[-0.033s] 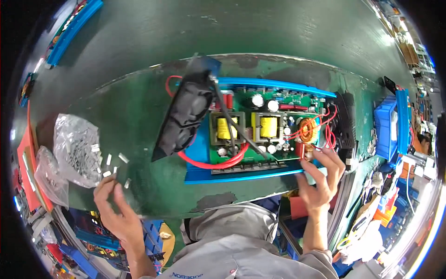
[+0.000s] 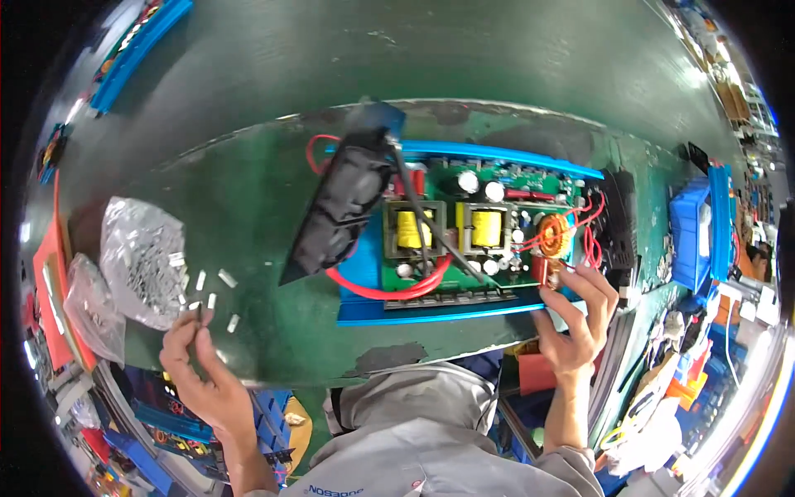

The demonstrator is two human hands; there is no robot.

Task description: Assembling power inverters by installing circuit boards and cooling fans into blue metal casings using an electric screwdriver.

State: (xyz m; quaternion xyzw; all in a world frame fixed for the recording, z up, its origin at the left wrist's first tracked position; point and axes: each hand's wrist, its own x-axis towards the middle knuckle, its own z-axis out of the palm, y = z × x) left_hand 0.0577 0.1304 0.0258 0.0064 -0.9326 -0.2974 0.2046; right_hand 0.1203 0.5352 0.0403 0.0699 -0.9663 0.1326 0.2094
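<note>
My left hand is at the left of the bench. Its thumb and fingertips are pinched together on a small white block, mostly hidden by the fingers. Several like it, one a white block, lie loose beside a clear plastic bag of small grey-white pieces. My right hand grips the near right corner of a green circuit board in a blue metal frame. Its fingertips touch the board by a red component and a copper-wound coil.
A black twin-fan bracket leans over the board's left end, with thick red wire below it. A black panel adjoins the board's right end. Beyond stands a blue bin. Another clear bag lies at far left.
My left thumb and fingers have closed together on a small white block. The right hand keeps its place on the board. The whole view has shifted slightly.
</note>
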